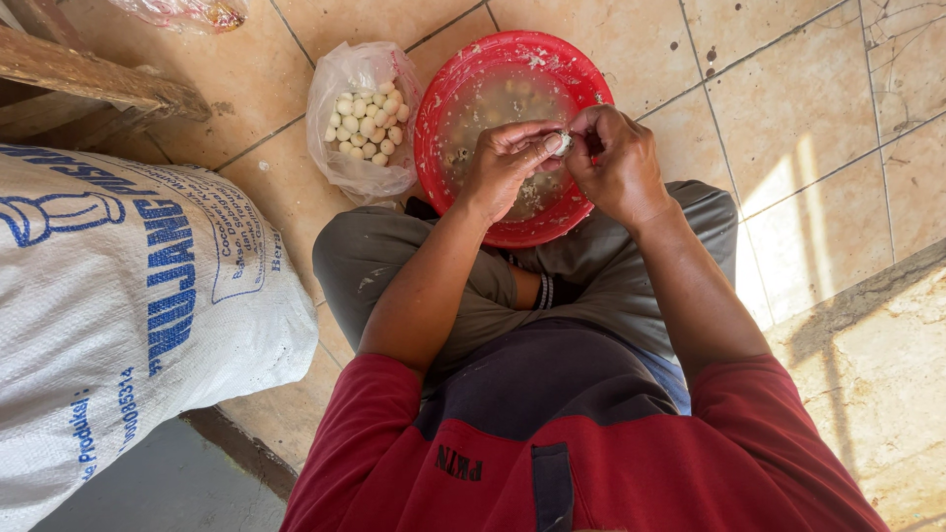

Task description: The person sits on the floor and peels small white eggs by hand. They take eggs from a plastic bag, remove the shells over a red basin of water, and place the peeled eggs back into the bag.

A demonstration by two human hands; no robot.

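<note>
**Small egg held over a red basin**

Left hand (506, 163) and right hand (616, 158) both pinch a small pale egg (563, 144) above the red basin (439, 108) on the tiled floor (788, 99). Likely risk: wet fingers slipping, dropping the egg. Peeled eggs fill a plastic bag (363, 118) beside.

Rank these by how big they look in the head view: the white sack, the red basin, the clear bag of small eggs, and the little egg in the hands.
1. White sack, though nearness to the camera enlarges it.
2. Red basin.
3. Clear bag of small eggs.
4. Little egg, pinched between the left hand and right hand.
</note>
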